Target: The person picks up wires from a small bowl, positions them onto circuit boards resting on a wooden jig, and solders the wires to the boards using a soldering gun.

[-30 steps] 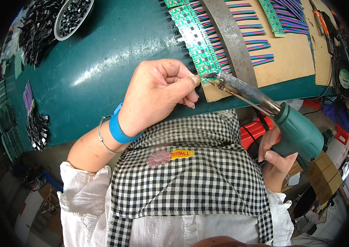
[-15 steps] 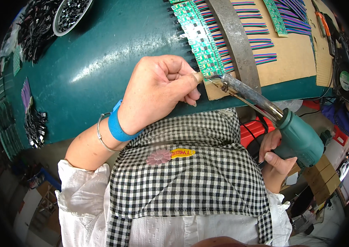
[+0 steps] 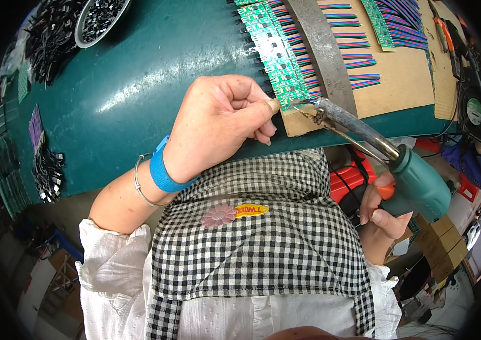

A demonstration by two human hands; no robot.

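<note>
My left hand (image 3: 218, 124) is closed in a pinch beside the near left corner of a green circuit board strip (image 3: 277, 56). Whatever lies between its thumb and finger is hidden. In my right hand (image 3: 385, 212) is a green soldering gun (image 3: 422, 181) with a metal barrel, an orange trigger and a thin feed tube. Its tip and tube end hover by the near end of the strip, close to my left thumb. Small black connectors line the strip's left edge, and multicoloured wires (image 3: 359, 78) run out from its right.
A steel bar (image 3: 325, 54) lies across the wires on a cardboard sheet (image 3: 402, 85). Another board strip (image 3: 379, 25) with wires is farther right. On the green tabletop (image 3: 144, 96) stand a metal bowl (image 3: 84, 39) of small black parts and bundles of dark cables (image 3: 53, 48).
The soldering gun has shifted a little right, its tip drawing back from the board's near corner. The orange trigger now shows. My left hand stays where it was.
</note>
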